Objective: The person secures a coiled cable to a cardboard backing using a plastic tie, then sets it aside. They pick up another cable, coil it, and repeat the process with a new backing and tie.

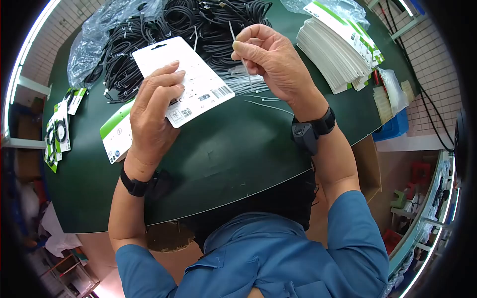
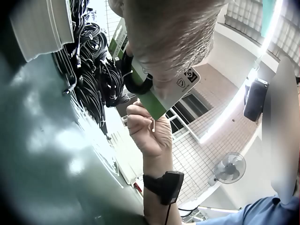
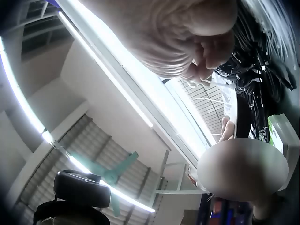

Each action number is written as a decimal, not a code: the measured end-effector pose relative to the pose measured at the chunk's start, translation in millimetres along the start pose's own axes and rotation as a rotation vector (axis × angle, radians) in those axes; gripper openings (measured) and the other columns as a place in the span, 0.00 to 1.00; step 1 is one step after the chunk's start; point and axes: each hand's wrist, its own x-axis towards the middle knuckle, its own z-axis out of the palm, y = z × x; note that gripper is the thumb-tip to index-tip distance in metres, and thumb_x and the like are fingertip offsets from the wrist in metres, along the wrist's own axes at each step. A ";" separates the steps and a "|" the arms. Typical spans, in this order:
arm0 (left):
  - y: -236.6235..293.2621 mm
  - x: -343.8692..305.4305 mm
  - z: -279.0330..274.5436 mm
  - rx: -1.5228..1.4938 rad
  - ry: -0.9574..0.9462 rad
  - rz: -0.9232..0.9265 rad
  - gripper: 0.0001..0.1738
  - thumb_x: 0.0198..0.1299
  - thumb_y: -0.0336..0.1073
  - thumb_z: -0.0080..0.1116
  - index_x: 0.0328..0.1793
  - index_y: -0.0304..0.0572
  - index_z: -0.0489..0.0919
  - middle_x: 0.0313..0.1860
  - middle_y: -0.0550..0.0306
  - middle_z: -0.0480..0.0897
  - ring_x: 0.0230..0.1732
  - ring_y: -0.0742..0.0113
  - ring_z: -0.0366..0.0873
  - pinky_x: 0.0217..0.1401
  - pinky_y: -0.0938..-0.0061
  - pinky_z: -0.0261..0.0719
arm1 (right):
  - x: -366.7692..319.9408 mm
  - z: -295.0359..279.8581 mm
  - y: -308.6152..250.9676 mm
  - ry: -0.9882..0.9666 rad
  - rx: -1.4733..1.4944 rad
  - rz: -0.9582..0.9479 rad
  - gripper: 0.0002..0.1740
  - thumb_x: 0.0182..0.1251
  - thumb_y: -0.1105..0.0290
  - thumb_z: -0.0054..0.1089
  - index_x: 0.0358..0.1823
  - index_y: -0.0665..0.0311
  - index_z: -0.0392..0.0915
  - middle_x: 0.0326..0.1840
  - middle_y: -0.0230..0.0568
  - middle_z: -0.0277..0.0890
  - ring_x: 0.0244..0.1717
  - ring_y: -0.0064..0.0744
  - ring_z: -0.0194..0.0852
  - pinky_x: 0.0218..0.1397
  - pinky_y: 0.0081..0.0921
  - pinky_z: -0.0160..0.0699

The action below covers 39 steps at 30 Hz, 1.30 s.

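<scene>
My left hand point(image 1: 153, 102) holds a white printed card point(image 1: 201, 74) with a barcode and a hang slot, tilted above the table. In the left wrist view the card's green-and-white other side shows, with a black coiled cable point(image 2: 137, 88) held against it. To the right of the card, my right hand point(image 1: 276, 57) pinches a thin white cable tie point(image 1: 231, 31) between thumb and index finger. The tie stands nearly upright, its lower end reaching below the fingers. Close behind the hands, more loose cable ties point(image 1: 243, 83) lie on the table.
A heap of black coiled cables point(image 1: 174, 17) covers the back of the dark green table point(image 1: 223, 159). Stacked cards point(image 1: 330, 54) stand at back right; another card stack point(image 1: 118, 136) lies by the left forearm. Carded cables point(image 1: 59, 130) lie far left. A blue bin point(image 1: 393, 126) sits at the right edge.
</scene>
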 end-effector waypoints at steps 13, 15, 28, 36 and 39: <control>-4.4 -1.3 -0.4 0.015 0.044 -0.031 0.20 0.51 0.25 0.80 0.44 0.37 0.77 0.53 0.47 0.88 0.65 0.43 0.86 0.65 0.56 0.86 | -0.9 13.4 0.6 -0.012 -0.037 0.036 0.14 0.76 0.68 0.72 0.55 0.70 0.87 0.41 0.36 0.87 0.33 0.16 0.76 0.36 0.15 0.76; -4.0 0.6 -1.3 0.016 0.049 -0.037 0.19 0.51 0.25 0.80 0.43 0.37 0.77 0.53 0.47 0.88 0.64 0.43 0.86 0.65 0.56 0.86 | -3.5 20.9 1.1 0.012 -0.021 -0.054 0.13 0.76 0.70 0.71 0.54 0.71 0.87 0.42 0.37 0.87 0.34 0.18 0.79 0.36 0.16 0.78; -5.1 -1.6 -2.0 -0.037 0.055 -0.049 0.21 0.49 0.26 0.80 0.43 0.37 0.76 0.53 0.47 0.86 0.65 0.42 0.85 0.64 0.55 0.85 | -30.0 55.9 -17.5 0.012 -0.317 -0.248 0.04 0.80 0.76 0.64 0.49 0.70 0.80 0.38 0.38 0.85 0.30 0.17 0.79 0.31 0.14 0.78; -7.2 -5.4 1.8 -0.085 0.052 -0.037 0.22 0.48 0.27 0.80 0.44 0.37 0.76 0.52 0.48 0.86 0.64 0.43 0.85 0.62 0.56 0.86 | -28.3 52.3 -3.3 -0.033 -0.778 -0.637 0.03 0.81 0.78 0.60 0.48 0.71 0.79 0.37 0.41 0.83 0.31 0.18 0.79 0.32 0.17 0.81; -5.3 -4.3 1.9 -0.091 0.050 -0.025 0.22 0.49 0.27 0.81 0.43 0.37 0.76 0.51 0.49 0.86 0.63 0.44 0.86 0.61 0.57 0.87 | -27.1 56.3 -5.7 -0.015 -0.693 -0.684 0.04 0.75 0.78 0.67 0.48 0.68 0.83 0.38 0.42 0.85 0.33 0.25 0.84 0.34 0.21 0.84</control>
